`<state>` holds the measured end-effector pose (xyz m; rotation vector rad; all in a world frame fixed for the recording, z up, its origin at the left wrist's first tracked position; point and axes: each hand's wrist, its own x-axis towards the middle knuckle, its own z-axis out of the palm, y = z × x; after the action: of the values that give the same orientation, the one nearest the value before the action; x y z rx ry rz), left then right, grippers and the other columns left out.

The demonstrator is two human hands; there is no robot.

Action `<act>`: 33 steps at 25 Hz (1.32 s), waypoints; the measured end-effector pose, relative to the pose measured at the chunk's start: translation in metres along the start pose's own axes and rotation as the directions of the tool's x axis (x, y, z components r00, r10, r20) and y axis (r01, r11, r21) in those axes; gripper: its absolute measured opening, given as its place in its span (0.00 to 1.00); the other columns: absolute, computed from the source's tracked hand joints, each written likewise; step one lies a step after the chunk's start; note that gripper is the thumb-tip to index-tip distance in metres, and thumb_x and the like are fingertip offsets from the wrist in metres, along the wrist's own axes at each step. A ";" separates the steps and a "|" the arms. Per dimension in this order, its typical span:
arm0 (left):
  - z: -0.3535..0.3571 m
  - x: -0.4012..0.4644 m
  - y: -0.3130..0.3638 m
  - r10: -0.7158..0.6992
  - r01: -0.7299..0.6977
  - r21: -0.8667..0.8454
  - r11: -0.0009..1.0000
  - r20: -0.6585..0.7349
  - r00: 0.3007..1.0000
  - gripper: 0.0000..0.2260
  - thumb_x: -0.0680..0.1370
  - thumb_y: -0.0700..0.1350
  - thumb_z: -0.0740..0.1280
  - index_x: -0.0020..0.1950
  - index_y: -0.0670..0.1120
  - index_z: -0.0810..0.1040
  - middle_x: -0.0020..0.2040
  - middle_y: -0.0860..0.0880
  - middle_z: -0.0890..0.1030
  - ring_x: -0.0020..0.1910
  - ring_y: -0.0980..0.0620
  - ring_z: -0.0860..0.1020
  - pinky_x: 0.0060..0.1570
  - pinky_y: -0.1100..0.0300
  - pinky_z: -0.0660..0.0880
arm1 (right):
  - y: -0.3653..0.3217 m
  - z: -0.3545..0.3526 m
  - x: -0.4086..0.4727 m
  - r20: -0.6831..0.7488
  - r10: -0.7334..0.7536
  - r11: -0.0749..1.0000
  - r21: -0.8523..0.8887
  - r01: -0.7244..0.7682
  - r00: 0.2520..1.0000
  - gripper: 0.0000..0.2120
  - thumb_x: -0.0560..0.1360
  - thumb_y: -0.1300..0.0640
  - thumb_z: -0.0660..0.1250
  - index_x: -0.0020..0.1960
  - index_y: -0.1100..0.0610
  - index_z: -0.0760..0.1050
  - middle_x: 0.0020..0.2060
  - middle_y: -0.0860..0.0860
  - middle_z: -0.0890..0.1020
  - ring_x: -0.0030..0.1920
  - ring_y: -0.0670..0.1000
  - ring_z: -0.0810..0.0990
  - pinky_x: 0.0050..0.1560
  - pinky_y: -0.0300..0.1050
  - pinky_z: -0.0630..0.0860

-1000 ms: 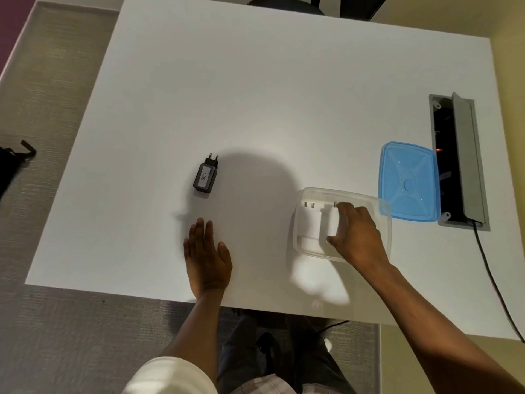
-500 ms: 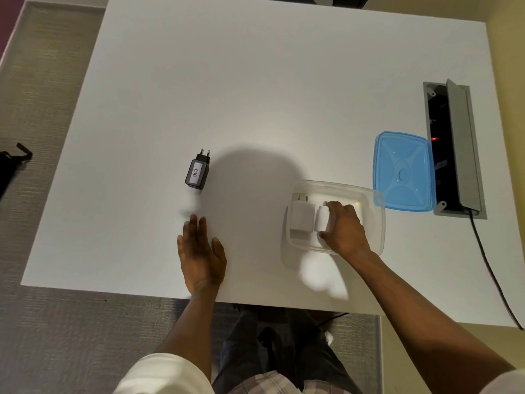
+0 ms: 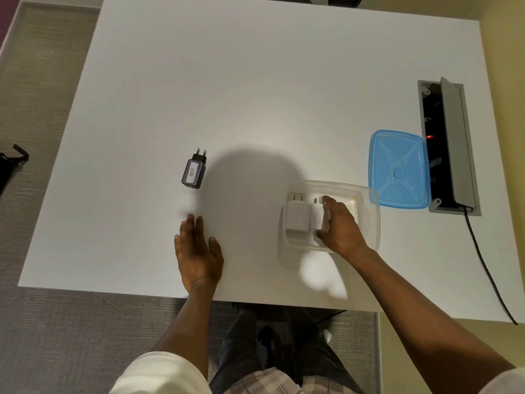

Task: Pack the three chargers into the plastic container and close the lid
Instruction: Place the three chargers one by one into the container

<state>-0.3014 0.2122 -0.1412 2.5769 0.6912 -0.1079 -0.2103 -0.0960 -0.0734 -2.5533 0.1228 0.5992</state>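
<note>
head view, looking down on a white table (image 3: 255, 81). the right hand (image 3: 339, 227) is shown inside the clear plastic container (image 3: 372, 223), fingers curled round the second white charger (image 3: 317, 216), which is gripped between thumb and fingertips and set against the first white charger (image 3: 297, 216); the two are laid side by side, touching, prongs pointing away from the person. whether the grip is already being loosened cannot be told. the pair is judged to be crowded toward the container's left end so that room is left at the right for a third unit. the left hand (image 3: 197, 251) is laid flat on the table, palm down, fingers straight and slightly spread, with nothing held; it is placed near the black charger (image 3: 193, 173), probably so that this can be reached for next. the black charger is seen lying on its back, well apart from the container, label up and prongs away from the person. the blue lid (image 3: 397, 172) is set just beyond the container's far right corner, its near edge partly overlapped by the container's rim, presumably kept close for the closing step. beyond the lid an open cable hatch (image 3: 449, 146) is let into the table, with a black cable (image 3: 483, 265) led from it. counted: three chargers (two white, inside; one black, outside), one container, one lid, two hands. packing is judged about two thirds done; the lid is not yet fitted.
</note>
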 end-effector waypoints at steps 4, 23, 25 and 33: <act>0.002 -0.001 -0.002 0.072 -0.072 0.089 0.993 0.003 0.997 0.27 0.81 0.51 0.53 0.80 0.48 0.57 0.81 0.50 0.57 0.80 0.49 0.56 0.79 0.49 0.53 | -0.022 -0.014 -0.014 -0.148 -0.026 0.999 0.036 0.032 0.989 0.38 0.69 0.60 0.77 0.74 0.59 0.63 0.67 0.59 0.73 0.64 0.60 0.74 0.62 0.50 0.72; -0.025 0.074 -0.053 0.239 -0.241 0.182 0.953 0.037 0.970 0.30 0.81 0.58 0.51 0.82 0.50 0.50 0.82 0.47 0.54 0.81 0.47 0.52 0.80 0.45 0.50 | -0.263 0.087 0.080 0.105 -0.149 0.989 0.041 0.145 0.983 0.40 0.70 0.47 0.73 0.73 0.54 0.56 0.59 0.58 0.76 0.56 0.60 0.79 0.45 0.50 0.74; -0.024 0.075 -0.053 0.239 -0.242 0.178 0.954 0.038 0.970 0.30 0.81 0.58 0.52 0.81 0.50 0.52 0.82 0.48 0.55 0.81 0.47 0.53 0.80 0.46 0.50 | -0.281 0.098 0.091 0.089 -0.113 0.993 -0.027 0.116 0.990 0.44 0.69 0.43 0.73 0.75 0.54 0.52 0.60 0.58 0.76 0.55 0.61 0.80 0.46 0.52 0.75; -0.023 0.077 -0.054 0.230 -0.233 0.177 0.956 0.036 0.972 0.30 0.81 0.60 0.53 0.81 0.50 0.54 0.82 0.48 0.57 0.81 0.47 0.54 0.80 0.46 0.50 | -0.288 0.113 0.093 0.077 -0.078 0.983 -0.160 0.089 0.994 0.40 0.72 0.46 0.71 0.76 0.57 0.54 0.62 0.60 0.73 0.56 0.64 0.79 0.51 0.55 0.76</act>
<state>-0.2623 0.2991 -0.1581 2.8062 0.3836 -0.1177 -0.1137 0.2122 -0.0690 -2.6748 -0.0604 0.6920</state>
